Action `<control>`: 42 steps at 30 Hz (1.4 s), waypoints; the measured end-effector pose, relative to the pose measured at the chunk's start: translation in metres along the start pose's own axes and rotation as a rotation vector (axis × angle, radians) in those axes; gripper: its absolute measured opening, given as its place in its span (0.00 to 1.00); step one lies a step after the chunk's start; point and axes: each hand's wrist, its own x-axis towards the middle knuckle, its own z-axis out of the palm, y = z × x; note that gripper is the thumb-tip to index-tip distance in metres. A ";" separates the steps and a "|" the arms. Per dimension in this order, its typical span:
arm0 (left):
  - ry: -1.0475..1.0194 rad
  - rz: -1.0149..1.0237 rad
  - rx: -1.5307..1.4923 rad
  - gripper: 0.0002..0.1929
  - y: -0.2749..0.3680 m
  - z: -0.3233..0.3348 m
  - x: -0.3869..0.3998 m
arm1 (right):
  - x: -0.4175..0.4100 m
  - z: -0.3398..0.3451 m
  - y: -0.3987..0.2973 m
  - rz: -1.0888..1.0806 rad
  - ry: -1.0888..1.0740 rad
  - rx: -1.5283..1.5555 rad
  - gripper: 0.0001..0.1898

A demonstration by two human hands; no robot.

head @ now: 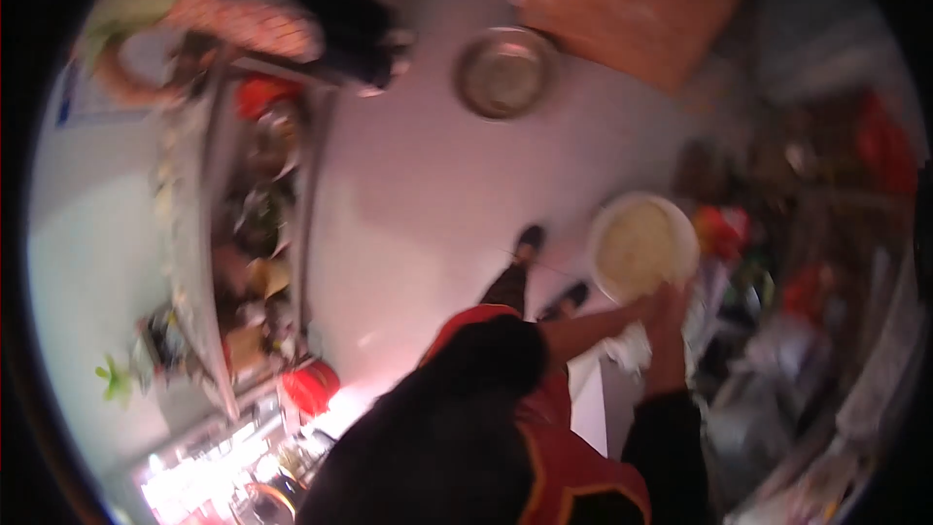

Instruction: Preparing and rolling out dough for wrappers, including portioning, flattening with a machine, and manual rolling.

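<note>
At the near rim of a white round tub (691,233) with pale yellowish contents, my left hand (635,312) and my right hand (667,310) are close together. Both are blurred, and their fingers overlap in view, so whether they grip the rim or something small cannot be told. A crumpled white piece, perhaps paper or plastic, (631,350) shows between my forearms. Below it stands a white panel or box side (589,408). My black sleeves and a red apron with yellow edging (576,463) fill the lower middle.
A round metal basin (504,74) lies on the floor near a brown board (627,7). Cluttered shelves (255,233) line the left; bags and goods (780,350) crowd the right. Another person in dark trousers (321,7) is at upper left. A red object (311,386) is at lower left.
</note>
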 end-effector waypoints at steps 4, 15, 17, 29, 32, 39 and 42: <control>0.170 -0.112 -0.057 0.24 0.039 0.004 -0.011 | -0.027 0.066 -0.026 0.198 -0.095 0.405 0.40; 0.166 -0.226 -0.432 0.09 0.063 0.087 -0.034 | -0.100 0.086 -0.012 -0.095 -0.170 0.409 0.37; 0.208 -0.242 -0.429 0.12 0.067 0.091 -0.033 | -0.104 0.093 -0.013 -0.160 -0.181 0.282 0.34; 0.066 -0.184 -0.534 0.13 0.104 0.098 -0.055 | -0.113 0.091 -0.031 -0.047 -0.340 0.693 0.35; 0.021 -0.120 -0.430 0.11 0.108 0.100 -0.060 | -0.112 0.091 -0.033 -0.056 -0.373 0.808 0.33; 0.145 -0.214 -0.400 0.10 0.108 0.104 -0.051 | -0.122 0.108 -0.031 -0.148 -0.248 0.581 0.30; 0.337 -0.322 -0.347 0.08 0.110 0.105 -0.041 | -0.123 0.104 -0.026 -0.180 -0.280 0.440 0.30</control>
